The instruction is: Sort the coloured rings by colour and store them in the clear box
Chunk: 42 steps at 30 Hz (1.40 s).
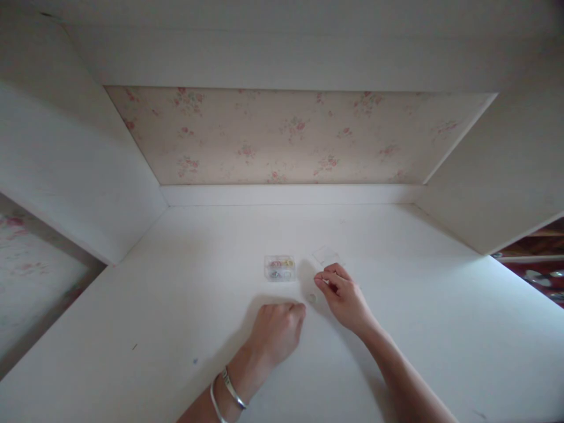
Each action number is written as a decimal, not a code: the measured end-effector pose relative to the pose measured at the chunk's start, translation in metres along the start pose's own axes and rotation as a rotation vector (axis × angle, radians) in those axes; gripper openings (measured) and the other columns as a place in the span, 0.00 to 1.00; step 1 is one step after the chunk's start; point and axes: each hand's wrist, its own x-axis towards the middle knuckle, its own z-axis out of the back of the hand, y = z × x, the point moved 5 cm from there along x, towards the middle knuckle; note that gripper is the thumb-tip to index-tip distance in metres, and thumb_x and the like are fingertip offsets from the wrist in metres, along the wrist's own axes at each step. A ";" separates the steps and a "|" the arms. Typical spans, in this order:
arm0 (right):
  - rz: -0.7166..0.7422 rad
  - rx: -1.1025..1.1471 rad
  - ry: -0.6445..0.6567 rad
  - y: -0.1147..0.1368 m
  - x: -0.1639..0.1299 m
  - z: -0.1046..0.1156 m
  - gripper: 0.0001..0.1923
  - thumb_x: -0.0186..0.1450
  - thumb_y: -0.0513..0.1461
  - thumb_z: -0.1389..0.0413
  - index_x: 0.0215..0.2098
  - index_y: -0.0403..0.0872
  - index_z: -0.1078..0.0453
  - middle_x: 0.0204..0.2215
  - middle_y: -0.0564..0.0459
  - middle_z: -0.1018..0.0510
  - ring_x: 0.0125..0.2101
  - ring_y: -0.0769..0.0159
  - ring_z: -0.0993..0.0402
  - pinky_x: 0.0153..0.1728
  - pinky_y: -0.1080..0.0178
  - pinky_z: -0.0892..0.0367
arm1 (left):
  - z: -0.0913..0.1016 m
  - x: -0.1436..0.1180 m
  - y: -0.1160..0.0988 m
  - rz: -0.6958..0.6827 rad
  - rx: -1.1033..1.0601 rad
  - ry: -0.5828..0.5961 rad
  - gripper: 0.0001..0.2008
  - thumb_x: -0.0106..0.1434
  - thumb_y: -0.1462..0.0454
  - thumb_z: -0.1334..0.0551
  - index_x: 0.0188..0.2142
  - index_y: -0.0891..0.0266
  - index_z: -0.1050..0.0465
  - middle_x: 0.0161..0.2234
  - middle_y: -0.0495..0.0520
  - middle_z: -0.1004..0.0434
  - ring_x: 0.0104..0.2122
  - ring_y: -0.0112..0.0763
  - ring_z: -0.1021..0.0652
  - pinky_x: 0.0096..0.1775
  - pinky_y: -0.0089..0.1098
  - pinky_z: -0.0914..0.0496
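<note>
A small clear plastic box (pixel 279 268) with coloured bits inside sits on the white desk (pixel 176 329). Its clear lid (pixel 325 255) lies to the right of it. A tiny round whitish piece (pixel 312 298) rests on the desk between my hands. My left hand (pixel 278 330) lies on the desk, fingers curled in, just left of that piece. My right hand (pixel 340 292) hovers to its right, with thumb and fingers pinched together; whether something small is held there is too small to tell.
The desk sits in a white alcove with side panels (pixel 88 176) left and right and floral wallpaper (pixel 286 138) at the back. A low white ledge (pixel 291 194) runs along the rear. Metal bangles (pixel 227 390) circle my left wrist.
</note>
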 end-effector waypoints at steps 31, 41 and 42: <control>-0.303 0.290 -0.208 -0.043 0.010 0.007 0.16 0.59 0.48 0.45 0.31 0.45 0.24 0.31 0.50 0.25 0.32 0.64 0.31 0.34 0.62 0.39 | -0.003 0.018 -0.009 0.029 -0.027 -0.042 0.14 0.68 0.62 0.52 0.45 0.53 0.29 0.36 0.51 0.21 0.35 0.35 0.21 0.35 0.32 0.30; -0.268 0.231 -0.179 -0.045 0.010 0.000 0.14 0.59 0.47 0.46 0.30 0.46 0.24 0.29 0.51 0.26 0.29 0.66 0.32 0.30 0.65 0.39 | -0.006 0.035 -0.019 -0.009 0.108 0.060 0.11 0.62 0.72 0.49 0.36 0.60 0.31 0.32 0.55 0.23 0.33 0.39 0.22 0.32 0.33 0.31; -0.268 0.226 -0.181 -0.045 0.010 0.000 0.14 0.60 0.47 0.46 0.30 0.47 0.24 0.29 0.51 0.26 0.28 0.67 0.32 0.30 0.65 0.39 | -0.006 0.035 -0.019 -0.010 0.108 0.063 0.11 0.61 0.72 0.50 0.37 0.61 0.31 0.33 0.55 0.23 0.33 0.39 0.22 0.32 0.33 0.31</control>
